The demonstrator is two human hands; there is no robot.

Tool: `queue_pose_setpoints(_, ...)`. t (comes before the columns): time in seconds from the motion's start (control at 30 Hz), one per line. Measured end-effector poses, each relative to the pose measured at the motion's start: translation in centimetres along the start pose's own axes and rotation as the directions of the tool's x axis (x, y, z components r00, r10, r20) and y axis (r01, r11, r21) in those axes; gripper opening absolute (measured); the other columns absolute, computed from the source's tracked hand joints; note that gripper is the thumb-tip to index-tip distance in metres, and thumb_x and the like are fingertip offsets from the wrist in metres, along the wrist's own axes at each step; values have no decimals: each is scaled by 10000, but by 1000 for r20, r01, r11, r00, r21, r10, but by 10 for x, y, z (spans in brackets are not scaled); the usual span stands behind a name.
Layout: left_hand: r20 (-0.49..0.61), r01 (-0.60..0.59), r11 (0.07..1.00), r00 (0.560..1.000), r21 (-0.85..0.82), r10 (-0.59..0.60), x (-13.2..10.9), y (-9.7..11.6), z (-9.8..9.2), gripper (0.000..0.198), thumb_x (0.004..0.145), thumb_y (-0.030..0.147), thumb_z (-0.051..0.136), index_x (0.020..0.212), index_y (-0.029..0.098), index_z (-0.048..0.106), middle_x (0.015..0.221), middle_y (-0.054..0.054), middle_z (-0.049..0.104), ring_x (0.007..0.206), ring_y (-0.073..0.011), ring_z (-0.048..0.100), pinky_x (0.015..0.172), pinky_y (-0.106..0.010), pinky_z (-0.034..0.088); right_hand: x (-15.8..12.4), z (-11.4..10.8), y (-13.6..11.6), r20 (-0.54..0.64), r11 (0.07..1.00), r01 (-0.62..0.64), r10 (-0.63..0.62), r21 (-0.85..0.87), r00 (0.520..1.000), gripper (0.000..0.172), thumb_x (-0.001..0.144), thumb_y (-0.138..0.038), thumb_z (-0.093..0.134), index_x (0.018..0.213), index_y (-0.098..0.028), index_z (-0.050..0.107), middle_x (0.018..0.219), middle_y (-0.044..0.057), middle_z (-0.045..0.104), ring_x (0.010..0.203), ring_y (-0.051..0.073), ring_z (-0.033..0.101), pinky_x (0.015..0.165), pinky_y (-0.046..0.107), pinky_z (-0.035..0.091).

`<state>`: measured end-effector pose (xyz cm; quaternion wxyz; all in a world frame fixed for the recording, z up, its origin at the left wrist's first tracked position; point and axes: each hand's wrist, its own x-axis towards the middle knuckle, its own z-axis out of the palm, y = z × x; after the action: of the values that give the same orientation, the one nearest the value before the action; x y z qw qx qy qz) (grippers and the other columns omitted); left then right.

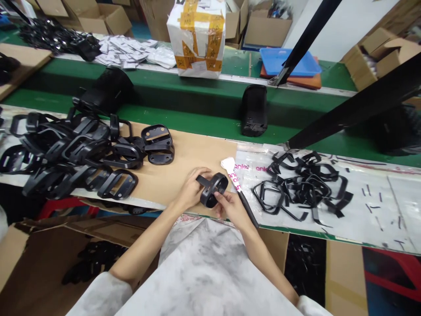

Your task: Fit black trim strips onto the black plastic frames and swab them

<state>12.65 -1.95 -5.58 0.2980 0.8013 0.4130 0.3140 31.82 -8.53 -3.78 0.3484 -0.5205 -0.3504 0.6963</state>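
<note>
surface [184, 153]: cardboard-covered; black frames [66, 149] heaped left, trimmed strips [302, 184] right.
ring [213, 188]: black plastic, held over the near edge; judged light, stiff, best taken by its rim.
left hand [190, 191]: grip closed on the ring.
right hand [232, 208]: grip closed on the ring.

Both hands [192, 189] [232, 207] holding black ring part [213, 189], cardboard mat [184, 162], trimmed strips [302, 184]
</note>
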Motion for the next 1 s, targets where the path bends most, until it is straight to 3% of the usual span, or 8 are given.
queue_pose_setpoints(0.13,-42,42,988,998,150,-37,9,-14,-4,347,981,203,501,1265,164,697,1462,-162,618,1423,-308,524,1265,-561,353,-8,-15,-1,-115,953,88,-126,-290,985,455,965,-597,635,1136,-191,752,819,63,798,576,182,669,560,300,539)
queue_pose_setpoints(0.3,-38,100,953,995,287,-94,13,-21,-5,488,997,222,509,1474,157,594,1608,-194,488,1527,-343,422,1282,-593,319,-20,-44,-1,-219,627,228,-553,-745,804,276,974,-363,620,1163,-222,764,1121,115,733,1079,282,693,988,444,565)
queue_pose_setpoints(0.4,0,92,935,995,341,-98,16,-23,-9,530,991,278,545,1506,157,579,1638,-213,434,1548,-378,394,1285,-610,297,-19,-51,9,-197,507,175,-596,-844,779,381,942,-277,600,1306,-217,695,1251,144,652,1228,325,610,1090,524,518)
queue_pose_setpoints(0.5,47,61,928,995,368,-84,20,-27,-16,677,907,295,641,1555,140,523,1664,-228,395,1580,-408,340,1303,-623,250,-14,-53,16,-208,477,118,-575,-871,791,509,955,-216,527,1460,-216,594,1302,151,642,1237,331,590,1096,545,512)
queue_pose_setpoints(0.67,121,3,919,991,393,-55,25,-33,-18,661,928,244,578,1575,141,492,1705,-195,377,1627,-359,274,1330,-571,232,-10,-55,10,-251,584,124,-519,-802,817,560,933,-226,504,1481,-207,616,1294,146,669,1209,309,635,1080,505,526)
queue_pose_setpoints(0.77,120,8,914,991,405,-62,24,-32,-16,645,988,232,490,1623,141,424,1719,-162,385,1640,-308,265,1348,-538,206,-18,-53,2,-320,796,143,-390,-588,863,569,912,-305,562,1462,-182,639,1085,114,726,885,244,700,808,400,603)
queue_pose_setpoints(0.87,116,28,910,990,414,-84,25,-29,-15,654,1001,231,465,1644,142,384,1735,-139,368,1650,-285,244,1355,-532,183,-32,-47,-3,-311,974,53,-121,-219,943,625,921,-401,578,1493,-147,596,651,-19,619,468,148,510,454,274,445)
queue_pose_setpoints(1.0,114,67,905,986,419,-126,28,-24,-17,617,1000,220,457,1613,154,434,1740,-127,363,1656,-284,225,1354,-545,167,-52,-34,0,-188,999,-39,46,38,981,581,945,-510,612,1383,-131,650,492,-96,447,376,91,325,370,214,292)
